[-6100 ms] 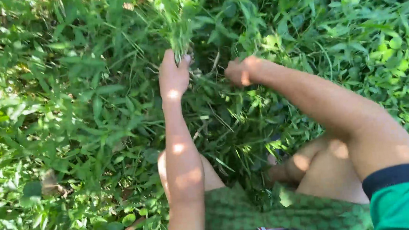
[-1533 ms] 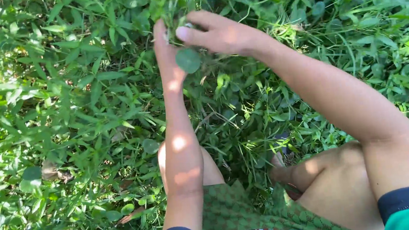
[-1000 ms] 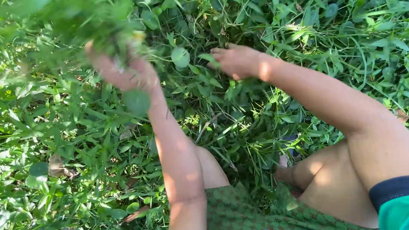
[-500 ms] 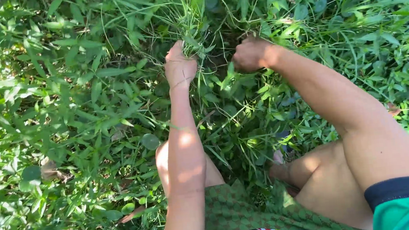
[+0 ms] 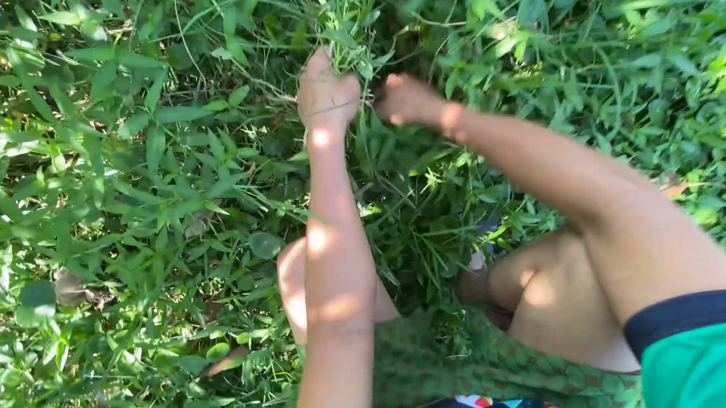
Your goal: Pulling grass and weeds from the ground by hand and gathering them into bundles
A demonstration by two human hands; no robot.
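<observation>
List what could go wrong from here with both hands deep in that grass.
The left hand is closed on a tuft of grass; thin blades could slice the skin or snap off above the roots. The right hand is partly buried in dense weeds, so thorns or insects there would go unseen. The bare knees sit right in the growth, open to scratches or stings.

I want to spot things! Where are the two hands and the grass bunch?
left hand (image 5: 328, 99), head view, on its back.
right hand (image 5: 406, 100), head view, on its knuckles.
grass bunch (image 5: 345, 15), head view, on the blades.
</observation>
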